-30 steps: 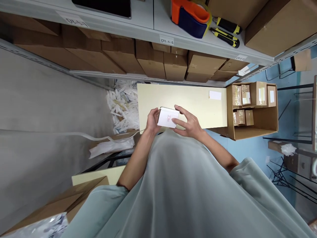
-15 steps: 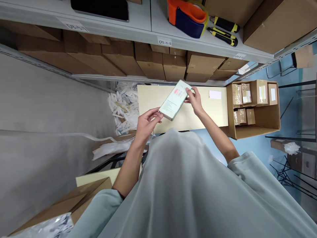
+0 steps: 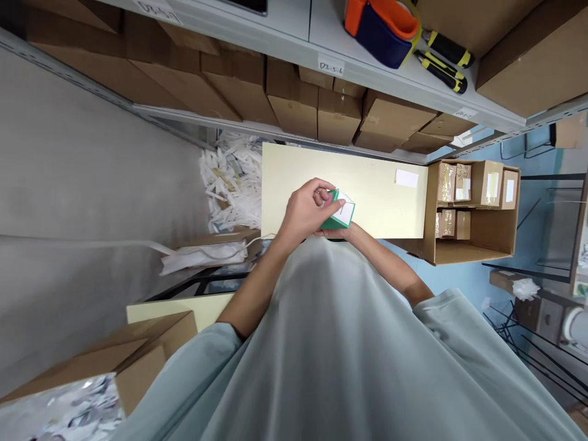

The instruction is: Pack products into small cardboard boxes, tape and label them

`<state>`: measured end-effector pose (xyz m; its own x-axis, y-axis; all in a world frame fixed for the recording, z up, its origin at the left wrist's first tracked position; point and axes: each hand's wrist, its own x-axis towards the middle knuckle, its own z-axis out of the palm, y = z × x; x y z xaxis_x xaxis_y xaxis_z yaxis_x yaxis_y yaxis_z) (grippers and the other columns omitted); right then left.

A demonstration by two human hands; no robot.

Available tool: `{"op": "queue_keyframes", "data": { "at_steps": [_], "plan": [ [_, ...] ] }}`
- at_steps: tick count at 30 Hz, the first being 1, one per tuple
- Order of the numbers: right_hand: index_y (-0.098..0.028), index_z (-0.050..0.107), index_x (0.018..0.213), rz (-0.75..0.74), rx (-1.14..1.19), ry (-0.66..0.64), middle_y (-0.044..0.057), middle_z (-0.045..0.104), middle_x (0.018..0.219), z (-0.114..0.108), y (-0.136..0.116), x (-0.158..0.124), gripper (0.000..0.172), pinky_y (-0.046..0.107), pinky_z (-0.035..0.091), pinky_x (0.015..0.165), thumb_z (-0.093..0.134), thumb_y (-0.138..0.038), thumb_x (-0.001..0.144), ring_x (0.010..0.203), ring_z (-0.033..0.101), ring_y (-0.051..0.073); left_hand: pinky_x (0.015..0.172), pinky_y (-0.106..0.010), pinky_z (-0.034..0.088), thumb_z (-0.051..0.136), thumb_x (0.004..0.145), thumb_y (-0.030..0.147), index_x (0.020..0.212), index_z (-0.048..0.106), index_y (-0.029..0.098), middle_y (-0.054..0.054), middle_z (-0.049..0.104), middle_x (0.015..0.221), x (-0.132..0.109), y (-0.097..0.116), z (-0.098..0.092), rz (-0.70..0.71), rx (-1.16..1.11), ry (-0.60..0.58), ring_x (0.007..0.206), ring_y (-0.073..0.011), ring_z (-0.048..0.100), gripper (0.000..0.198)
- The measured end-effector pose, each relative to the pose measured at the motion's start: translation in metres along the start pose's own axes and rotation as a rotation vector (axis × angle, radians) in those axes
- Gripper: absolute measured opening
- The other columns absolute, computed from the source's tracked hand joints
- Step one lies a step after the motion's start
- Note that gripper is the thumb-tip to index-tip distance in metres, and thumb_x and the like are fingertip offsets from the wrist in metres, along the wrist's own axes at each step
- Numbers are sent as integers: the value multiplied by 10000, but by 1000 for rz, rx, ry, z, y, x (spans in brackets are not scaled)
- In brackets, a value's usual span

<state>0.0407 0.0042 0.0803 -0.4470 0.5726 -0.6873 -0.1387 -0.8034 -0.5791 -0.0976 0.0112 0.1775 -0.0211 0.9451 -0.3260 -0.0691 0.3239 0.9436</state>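
A small green carton (image 3: pixel 339 220) is held end-on above the pale yellow tabletop (image 3: pixel 294 164). Its white end, with a dark mark on it, faces up toward me. My left hand (image 3: pixel 307 209) is closed at the carton's left side, the thumb lying across the white end and the fingers curled near its upper edge. From underneath, my right hand (image 3: pixel 339 233) grips the carton close to my shirt; most of its fingers are hidden behind the carton and my left hand. On the table, to the right, lies a white paper slip (image 3: pixel 407 178).
An open cardboard box (image 3: pixel 478 252) with several small taped cartons stands at the table's right end. Over the table's far side runs a shelf (image 3: pixel 294 50) bearing a tape dispenser (image 3: pixel 383 30) and cutter knives (image 3: pixel 443 67). White paper scraps (image 3: pixel 234 184) are heaped at left.
The carton has been drawn closer to my body and turned from its printed face to its white end. My left hand moved right onto that end; my right hand went underneath.
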Motion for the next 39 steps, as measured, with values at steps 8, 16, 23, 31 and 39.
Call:
{"op": "queue_keyframes", "data": {
  "at_steps": [8,16,23,31,39],
  "plan": [
    [-292,692,1010,139,168,201,-4,656,731,8,-17,18,284,383,685,628,652,-564,1080,727,719,262,921,-351,603,1088,702,349,1014,839,228,-36,749,984,6,-12,-30,-17,12,-4,986,-249,701,417],
    [-280,590,1171,-15,98,421,-18,711,1006,-9,-38,62,260,278,665,772,576,-501,1035,775,700,174,1042,-433,674,1091,702,492,1089,828,236,-91,823,1173,-9,-87,-122,-305,-243,88,1189,-316,779,534],
    [-340,554,1237,-157,-117,388,-21,683,1127,9,-41,136,393,279,606,806,725,-556,956,948,673,190,1174,-514,643,1004,651,323,1170,766,248,-60,800,1289,4,-163,-151,-401,-512,160,1239,-283,775,576],
    [-307,660,1179,-239,-524,393,-23,698,1079,20,-60,231,544,274,577,898,895,-692,876,1040,655,180,1163,-513,649,830,675,160,1048,742,235,-87,760,1264,59,-218,-133,-218,-365,351,1242,-285,764,391],
    [-242,801,1273,-265,-791,372,63,801,1209,11,-80,277,499,400,580,1182,802,-644,977,1286,693,252,1157,-522,661,746,784,95,1080,798,272,-118,688,1428,85,-231,-118,-71,-136,448,1392,-335,704,349]
  ]
}}
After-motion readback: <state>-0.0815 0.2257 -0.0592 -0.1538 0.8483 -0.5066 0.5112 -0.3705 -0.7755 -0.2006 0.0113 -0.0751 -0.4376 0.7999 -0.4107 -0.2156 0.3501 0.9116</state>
